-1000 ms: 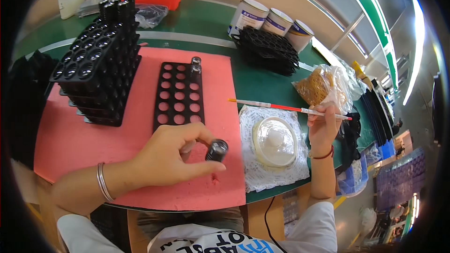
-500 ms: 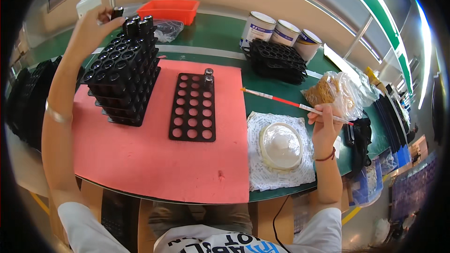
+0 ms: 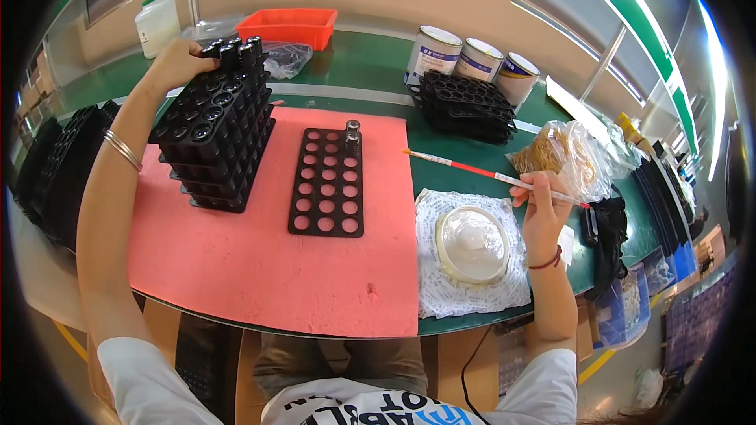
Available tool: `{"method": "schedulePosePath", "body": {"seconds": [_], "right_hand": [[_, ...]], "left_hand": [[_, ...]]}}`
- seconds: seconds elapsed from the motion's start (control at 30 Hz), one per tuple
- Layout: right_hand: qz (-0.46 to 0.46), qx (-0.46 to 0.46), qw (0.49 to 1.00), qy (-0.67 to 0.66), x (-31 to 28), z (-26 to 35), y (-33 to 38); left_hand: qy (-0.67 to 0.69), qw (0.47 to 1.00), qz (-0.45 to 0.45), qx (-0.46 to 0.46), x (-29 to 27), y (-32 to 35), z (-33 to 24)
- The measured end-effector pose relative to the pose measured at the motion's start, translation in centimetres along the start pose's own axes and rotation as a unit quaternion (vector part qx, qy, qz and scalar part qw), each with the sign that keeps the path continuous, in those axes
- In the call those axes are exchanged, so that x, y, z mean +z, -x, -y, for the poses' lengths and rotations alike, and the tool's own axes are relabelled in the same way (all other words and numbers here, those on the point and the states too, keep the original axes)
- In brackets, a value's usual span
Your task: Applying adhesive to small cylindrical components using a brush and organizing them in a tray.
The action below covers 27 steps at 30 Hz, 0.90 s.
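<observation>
A small black cylindrical part (image 3: pixel 211 50) atop the tall stack of black plastic trays (image 3: pixel 214 132) is pinched by the left hand (image 3: pixel 177 63), while a thin red-and-white brush (image 3: pixel 496 178) is clamped in the right hand (image 3: pixel 542 212); a careless tug could topple the stack.

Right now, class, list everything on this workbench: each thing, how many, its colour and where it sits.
Mat: one, pink, centre of the bench.
Flat tray: one, black, on the mat; two small dark parts at its far end.
Stacked trays: one pile, black, left on the mat.
Spare trays: one pile, black, far centre.
Tins: three, pale, behind the spare trays.
Bin: one, orange, far edge.
Bottle: one, white, far left.
Dish: one, clear, on white paper at right.
Left hand: on the stacked trays.
Right hand: holds a brush.
</observation>
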State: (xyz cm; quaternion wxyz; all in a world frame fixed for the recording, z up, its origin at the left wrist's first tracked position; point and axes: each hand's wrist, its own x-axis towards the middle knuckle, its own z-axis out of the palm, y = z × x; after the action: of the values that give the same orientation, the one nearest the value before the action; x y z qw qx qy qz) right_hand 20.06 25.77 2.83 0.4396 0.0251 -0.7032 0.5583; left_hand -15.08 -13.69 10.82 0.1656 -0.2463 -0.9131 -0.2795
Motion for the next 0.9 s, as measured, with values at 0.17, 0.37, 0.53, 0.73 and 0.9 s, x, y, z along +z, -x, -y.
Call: {"method": "schedulePosePath", "body": {"seconds": [0.17,0.37,0.53,0.73,0.9], "right_hand": [[-0.001,0.005,1.0,0.016,0.1,0.3,0.0],[-0.006,0.013,1.0,0.018,0.5,0.5,0.0],[-0.01,0.013,0.999,0.039,-0.1,0.2,0.1],[0.024,-0.007,0.996,0.088,0.3,0.3,0.1],[0.003,-0.054,0.992,0.116,-0.5,0.8,0.1]], "left_hand": [[-0.03,0.999,0.042,0.003,-0.5,0.0,0.1],[-0.003,0.999,-0.041,0.006,-3.6,2.2,-2.4],[-0.015,0.983,-0.118,0.142,1.4,9.7,-14.7],[-0.056,0.991,0.017,0.123,11.8,10.7,-16.4],[-0.078,0.988,0.113,0.075,16.6,8.3,-15.0]]}}
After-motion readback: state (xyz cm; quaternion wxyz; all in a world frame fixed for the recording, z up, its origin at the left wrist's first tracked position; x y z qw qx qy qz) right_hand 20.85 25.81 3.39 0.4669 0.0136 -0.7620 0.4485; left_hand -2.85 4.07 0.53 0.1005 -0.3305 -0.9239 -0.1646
